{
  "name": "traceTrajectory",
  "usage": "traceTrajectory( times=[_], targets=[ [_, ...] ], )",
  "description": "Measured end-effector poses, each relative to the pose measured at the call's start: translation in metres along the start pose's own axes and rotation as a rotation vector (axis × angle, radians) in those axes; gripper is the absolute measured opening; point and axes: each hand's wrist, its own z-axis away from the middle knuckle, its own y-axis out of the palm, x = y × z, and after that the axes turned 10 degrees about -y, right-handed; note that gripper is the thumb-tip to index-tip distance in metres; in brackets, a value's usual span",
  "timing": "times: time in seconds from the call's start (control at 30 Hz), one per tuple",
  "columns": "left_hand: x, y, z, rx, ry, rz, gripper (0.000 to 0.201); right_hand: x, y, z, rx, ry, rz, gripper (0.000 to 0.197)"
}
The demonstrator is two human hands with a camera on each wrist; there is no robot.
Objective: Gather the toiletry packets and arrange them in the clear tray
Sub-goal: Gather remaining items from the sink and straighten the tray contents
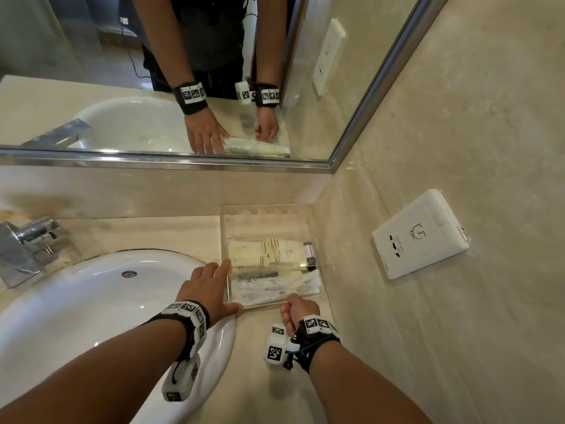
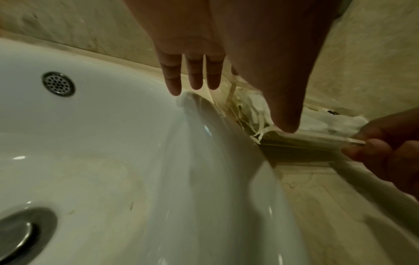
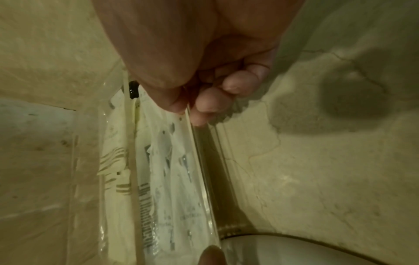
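Observation:
The clear tray point(image 1: 227, 228) sits on the counter in the corner by the side wall. It holds several cream packets point(image 1: 266, 254) at its middle and white packets point(image 1: 281, 287) along its near side. My left hand point(image 1: 214, 283) lies flat with straight fingers along the tray's left wall, thumb at the near left corner. In the left wrist view the left hand's fingers point(image 2: 195, 75) point past the tray corner point(image 2: 260, 132). My right hand point(image 1: 301, 307) pinches the tray's near rim, and its curled fingers point(image 3: 211, 105) grip the clear wall point(image 3: 204, 161) beside the packets point(image 3: 163, 161).
A white sink point(image 1: 91, 301) lies just left of the tray, with a chrome faucet point(image 1: 24, 249) at the far left. A mirror point(image 1: 183, 71) runs along the back wall. A white wall socket point(image 1: 419, 234) is mounted on the right wall. Beige counter point(image 1: 260, 377) runs toward me.

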Motion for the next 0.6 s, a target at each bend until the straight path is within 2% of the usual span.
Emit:
traceTrajectory(
  times=[0.2, 0.6],
  targets=[
    [0.003, 0.004, -0.01, 0.006, -0.004, 0.04, 0.108, 0.005, 0.004, -0.004, 0.01, 0.004, -0.008, 0.032],
    [-0.002, -0.002, -0.026, -0.029, -0.009, 0.019, 0.081, 0.022, 0.012, -0.013, 0.009, -0.012, -0.018, 0.03]
  ],
)
